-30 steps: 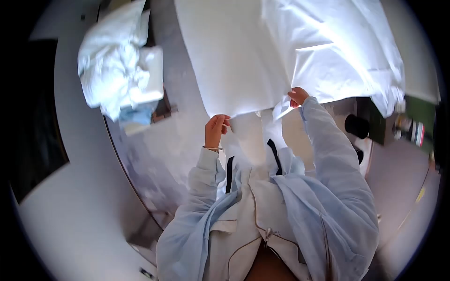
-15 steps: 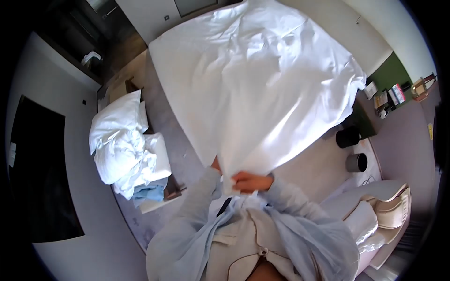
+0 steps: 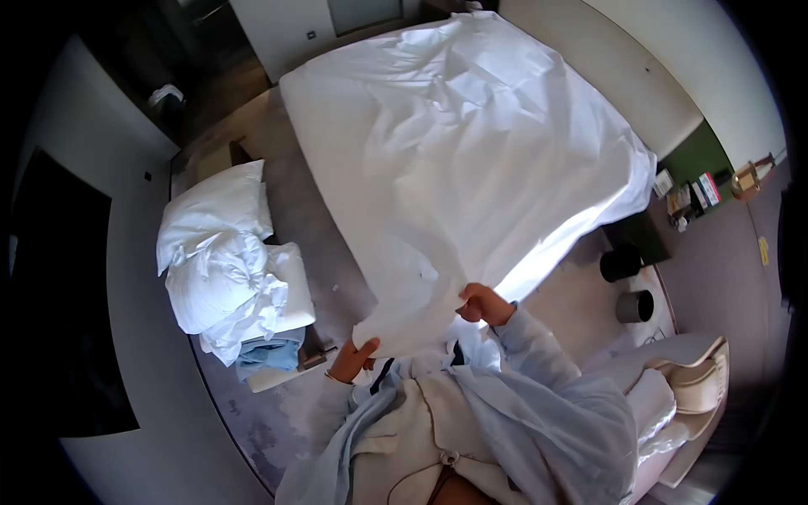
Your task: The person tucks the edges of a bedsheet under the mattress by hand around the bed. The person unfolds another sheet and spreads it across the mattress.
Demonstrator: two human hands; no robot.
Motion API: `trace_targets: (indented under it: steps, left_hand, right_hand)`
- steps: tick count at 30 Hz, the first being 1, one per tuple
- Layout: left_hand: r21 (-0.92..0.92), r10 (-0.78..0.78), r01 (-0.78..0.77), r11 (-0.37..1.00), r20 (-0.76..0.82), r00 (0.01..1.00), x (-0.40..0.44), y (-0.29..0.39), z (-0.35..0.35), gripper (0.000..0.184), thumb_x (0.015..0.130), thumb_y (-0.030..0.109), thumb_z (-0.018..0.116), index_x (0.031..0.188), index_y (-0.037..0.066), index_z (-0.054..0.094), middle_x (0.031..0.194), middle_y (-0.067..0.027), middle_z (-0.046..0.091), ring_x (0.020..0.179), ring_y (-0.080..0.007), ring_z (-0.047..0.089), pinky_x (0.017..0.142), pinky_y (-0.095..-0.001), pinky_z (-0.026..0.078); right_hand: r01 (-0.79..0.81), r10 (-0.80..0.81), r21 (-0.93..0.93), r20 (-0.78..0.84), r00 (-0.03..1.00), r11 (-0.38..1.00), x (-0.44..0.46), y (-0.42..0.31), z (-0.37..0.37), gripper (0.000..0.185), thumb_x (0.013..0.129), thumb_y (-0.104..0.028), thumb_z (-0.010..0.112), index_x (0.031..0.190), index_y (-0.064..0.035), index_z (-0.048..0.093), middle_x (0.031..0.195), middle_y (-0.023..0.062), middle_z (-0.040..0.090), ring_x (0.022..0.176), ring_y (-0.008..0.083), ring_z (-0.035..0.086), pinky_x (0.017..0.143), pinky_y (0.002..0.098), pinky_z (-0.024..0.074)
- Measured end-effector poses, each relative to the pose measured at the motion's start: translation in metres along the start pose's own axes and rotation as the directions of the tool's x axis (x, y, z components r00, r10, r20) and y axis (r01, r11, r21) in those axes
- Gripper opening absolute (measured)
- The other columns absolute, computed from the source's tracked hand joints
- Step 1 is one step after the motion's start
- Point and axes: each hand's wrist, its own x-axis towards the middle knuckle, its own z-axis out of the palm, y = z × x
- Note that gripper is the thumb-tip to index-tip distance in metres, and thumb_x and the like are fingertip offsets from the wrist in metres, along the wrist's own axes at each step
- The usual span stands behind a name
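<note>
A large white sheet [image 3: 438, 194] covers the bed, wrinkled toward the far end. Its near edge is pulled up close to my body. My left hand [image 3: 353, 360] is closed on the sheet's near left corner. To the right and a little farther forward, my right hand [image 3: 486, 305] grips the sheet's edge in a fist. Between the two hands the fabric hangs loosely stretched. Some of the fingers are hidden by the cloth.
White pillows [image 3: 215, 206] and bunched bedding [image 3: 215, 282] lie on a seat at the left, over blue cloth [image 3: 273, 352]. Two dark bins [image 3: 621, 263] stand right of the bed. A cushioned chair [image 3: 699, 396] is at the lower right; a nightstand with small items [image 3: 694, 198] is beyond.
My hands, close together half a second ago, have moved apart, the left toward the lower left, the right up and right. The sheet's near edge has spread between them.
</note>
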Motion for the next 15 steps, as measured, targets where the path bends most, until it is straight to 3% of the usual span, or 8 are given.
trace_targets:
  steps: [1,3,5,8,9,10,12,15]
  left_hand:
    - [0.152,-0.153,0.156,0.976,-0.029,0.988,0.002,-0.017,-0.028,0.034,0.088,0.032,0.055,0.093,-0.002,0.058,0.066,-0.0051,0.061,0.053,-0.0122,0.056,0.047,-0.0231,0.043]
    - [0.381,-0.294,0.266,0.886,0.015,0.956,0.007,-0.060,-0.081,0.029,0.088,0.028,0.053,0.089,0.000,0.060,0.069,-0.0060,0.064,0.057,-0.0133,0.058,0.054,-0.0256,0.046]
    - [0.652,0.086,-0.015,0.758,-0.077,0.993,-0.002,-0.114,-0.122,0.023,0.087,0.024,0.053,0.094,0.003,0.060,0.076,-0.0042,0.066,0.064,-0.0147,0.061,0.062,-0.0260,0.048]
    - [0.305,0.037,-0.017,0.952,-0.063,0.997,-0.006,-0.110,-0.161,0.021,0.088,0.016,0.046,0.104,0.006,0.057,0.086,-0.0088,0.063,0.076,-0.0172,0.062,0.068,-0.0283,0.049]
    - [0.211,0.005,0.006,0.978,-0.055,0.998,-0.002,-0.104,-0.171,0.021,0.088,0.015,0.046,0.104,0.006,0.057,0.088,-0.0099,0.063,0.077,-0.0176,0.062,0.070,-0.0291,0.049]
    - [0.201,-0.011,0.021,0.979,-0.053,0.999,0.004,-0.096,-0.183,0.021,0.088,0.015,0.046,0.104,0.006,0.057,0.088,-0.0099,0.063,0.077,-0.0176,0.062,0.070,-0.0291,0.049]
    - [0.642,0.090,-0.128,0.756,0.092,0.992,0.007,-0.084,-0.207,0.021,0.089,0.015,0.046,0.105,0.005,0.056,0.090,-0.0094,0.062,0.080,-0.0175,0.061,0.072,-0.0296,0.048]
    - [0.751,0.131,-0.178,0.636,0.123,0.984,0.006,-0.014,-0.217,0.020,0.090,0.013,0.047,0.106,0.004,0.055,0.090,-0.0080,0.063,0.085,-0.0167,0.061,0.075,-0.0288,0.047]
  right_hand:
    - [-0.030,0.023,-0.188,-0.035,0.999,0.982,0.019,0.001,0.010,0.030,0.078,-0.024,0.042,0.052,-0.0104,0.043,0.042,0.0013,0.034,0.037,0.0114,0.029,0.040,0.0249,0.0235]
    - [-0.057,0.029,-0.130,-0.212,0.977,0.990,0.055,0.022,0.059,0.034,0.080,-0.030,0.042,0.051,-0.0118,0.041,0.042,0.0012,0.032,0.037,0.0126,0.028,0.039,0.0261,0.0216]
    - [-0.051,0.032,-0.066,-0.263,0.964,0.996,0.095,0.054,0.090,0.033,0.080,-0.030,0.043,0.053,-0.0107,0.043,0.042,0.0023,0.035,0.037,0.0133,0.031,0.040,0.0259,0.0249]
    - [-0.138,-0.127,-0.556,-0.412,0.902,0.819,0.130,0.077,0.133,0.034,0.081,-0.029,0.044,0.060,-0.0031,0.050,0.053,0.0089,0.052,0.046,0.0224,0.050,0.048,0.0323,0.0419]
    - [-0.156,-0.109,-0.547,-0.421,0.901,0.823,0.135,0.083,0.140,0.034,0.081,-0.029,0.044,0.060,-0.0031,0.050,0.053,0.0089,0.052,0.046,0.0224,0.050,0.048,0.0323,0.0419]
    - [-0.233,-0.209,-0.809,-0.397,0.893,0.540,0.138,0.087,0.140,0.033,0.080,-0.030,0.045,0.064,-0.0026,0.053,0.059,0.0119,0.056,0.054,0.0268,0.055,0.054,0.0360,0.0448]
    - [-0.343,-0.310,-0.939,-0.323,0.894,-0.009,0.134,0.100,0.143,0.029,0.078,-0.031,0.048,0.074,-0.0053,0.061,0.077,0.0164,0.062,0.075,0.0353,0.060,0.069,0.0433,0.0477]
    - [-0.422,0.136,-0.906,-0.415,0.900,0.024,0.143,0.114,0.120,0.023,0.079,-0.027,0.052,0.085,-0.0080,0.064,0.083,0.0106,0.066,0.075,0.0234,0.064,0.068,0.0354,0.0492]
